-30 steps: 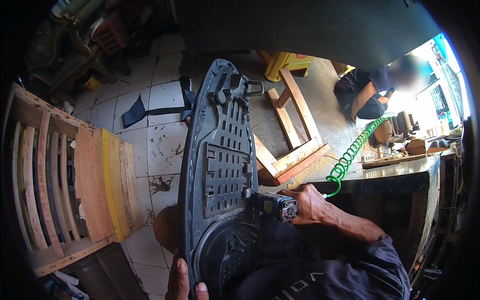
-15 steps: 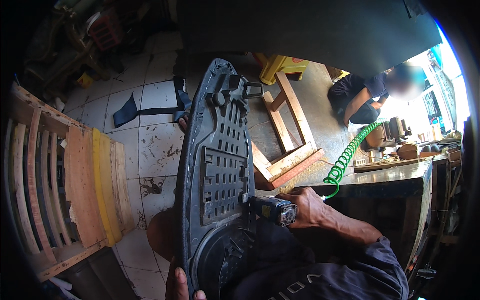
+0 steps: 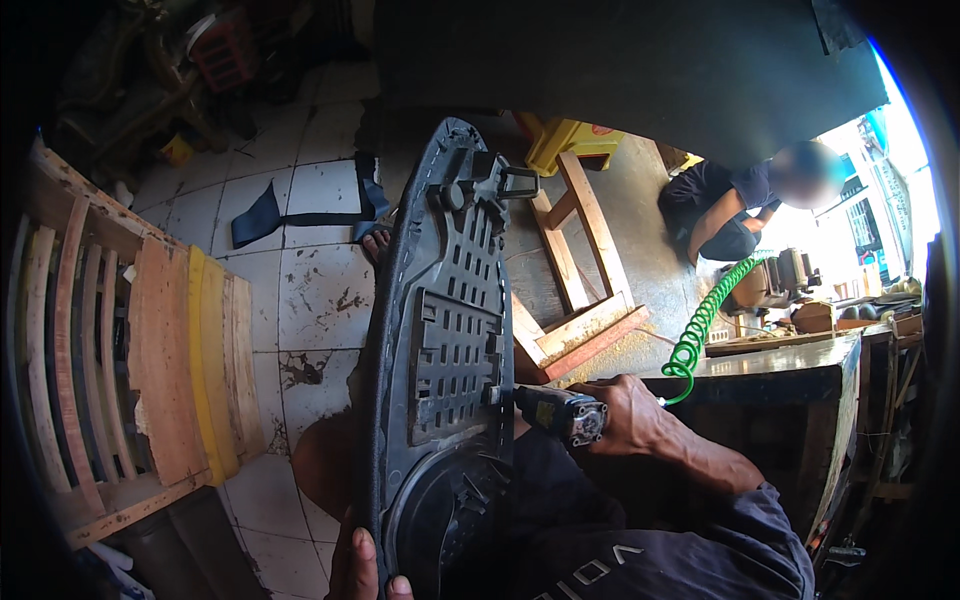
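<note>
A black motorcycle seat point(image 3: 460, 375) stands on edge in front of me, its ribbed plastic underside turned to the right. Dark cover material wraps over its rim, with a row of staples visible along the left border. My left hand point(image 3: 358, 568) grips the near lower end of the seat, thumb and fingertips showing at the edge. In my right hand point(image 3: 632, 418) is a blue-and-black air staple gun point(image 3: 572, 416), its nose at the right edge of the seat; whether it touches is unclear. A coiled green air hose point(image 3: 700, 335) connects near that hand.
A wooden frame point(image 3: 590, 260) lies beyond the seat, near a yellow plastic stool point(image 3: 575, 145). Slatted wood point(image 3: 100, 350) stands at left; a dark strap point(image 3: 300, 218) lies on the tiles. A workbench point(image 3: 790, 360) is at right. Another person point(image 3: 715, 210) crouches at the back right.
The seat and staple gun appear slightly farther right in view, along with much of the surroundings. Both hands keep their holds.
</note>
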The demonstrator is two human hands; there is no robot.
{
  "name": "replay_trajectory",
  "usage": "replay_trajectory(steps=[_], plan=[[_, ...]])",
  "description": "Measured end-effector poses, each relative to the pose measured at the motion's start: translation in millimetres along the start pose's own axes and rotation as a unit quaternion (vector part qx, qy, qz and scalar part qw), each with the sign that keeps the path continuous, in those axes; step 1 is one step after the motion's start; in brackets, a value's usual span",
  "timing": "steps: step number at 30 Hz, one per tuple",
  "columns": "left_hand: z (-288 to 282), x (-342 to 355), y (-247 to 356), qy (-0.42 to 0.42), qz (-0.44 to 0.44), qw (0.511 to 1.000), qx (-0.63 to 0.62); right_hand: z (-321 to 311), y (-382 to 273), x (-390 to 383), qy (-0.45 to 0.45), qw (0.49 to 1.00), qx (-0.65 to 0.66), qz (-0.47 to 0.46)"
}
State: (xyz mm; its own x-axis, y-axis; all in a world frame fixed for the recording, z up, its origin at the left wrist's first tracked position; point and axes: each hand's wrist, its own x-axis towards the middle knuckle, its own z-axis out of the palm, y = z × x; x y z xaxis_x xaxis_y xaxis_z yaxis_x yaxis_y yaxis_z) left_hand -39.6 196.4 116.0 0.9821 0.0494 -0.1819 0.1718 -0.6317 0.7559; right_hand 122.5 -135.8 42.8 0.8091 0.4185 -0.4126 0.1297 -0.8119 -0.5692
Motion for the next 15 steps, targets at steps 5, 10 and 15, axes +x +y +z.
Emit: replay_trajectory(steps=[5, 10, 15], plan=[[0.9, 1.1, -0.6, 0.003, 0.001, 1.000, -0.011, -0.4, -1.6, 1.7, 0.006, 1.000, -0.012, -0.012], [1.3, 0.7, -0.2, 0.001, -0.001, 1.000, -0.007, 4.7, 1.9, 8.5, -0.024, 0.999, -0.020, 0.012], [1.4, 0.2, -2.6, -0.002, -0.003, 1.000, -0.009, 7.6, 9.1, 14.6, -0.008, 1.000, -0.013, 0.002]])
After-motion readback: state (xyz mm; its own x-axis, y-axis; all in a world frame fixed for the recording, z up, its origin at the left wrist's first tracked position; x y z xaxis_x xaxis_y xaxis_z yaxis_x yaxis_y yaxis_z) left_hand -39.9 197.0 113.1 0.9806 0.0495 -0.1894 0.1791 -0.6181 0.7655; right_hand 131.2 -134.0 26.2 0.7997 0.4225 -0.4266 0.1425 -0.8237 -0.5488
